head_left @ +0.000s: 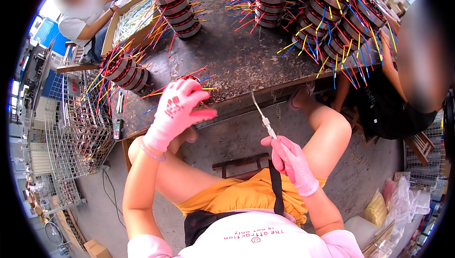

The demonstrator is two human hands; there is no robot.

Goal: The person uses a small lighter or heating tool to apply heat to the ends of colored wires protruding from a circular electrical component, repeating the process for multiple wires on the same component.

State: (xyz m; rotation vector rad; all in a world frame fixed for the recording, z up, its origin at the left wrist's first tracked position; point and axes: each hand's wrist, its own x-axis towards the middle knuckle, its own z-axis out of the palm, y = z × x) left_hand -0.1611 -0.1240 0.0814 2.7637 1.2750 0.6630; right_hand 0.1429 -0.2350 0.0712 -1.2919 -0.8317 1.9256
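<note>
My left hand (179,108), in a pink glove, hovers at the near table edge with thumb and fingers apart. Just beyond it, mostly hidden behind the glove, lies a wound motor stator (191,78) with red, blue and yellow leads. Whether the hand touches it, I cannot tell. My right hand (290,163), also gloved in pink, is closed round a thin metal tool (263,118) with a bent tip and a hexagonal fitting. The tool points up and left toward the table edge, its tip apart from the stator.
Stacks of wired stators (179,13) stand on the dark worn table (227,54), with more at the back right. An open carton (135,28) holds white sleeves. One person (83,13) sits at far left, another (403,73) at right. Wire racks (71,139) line the left.
</note>
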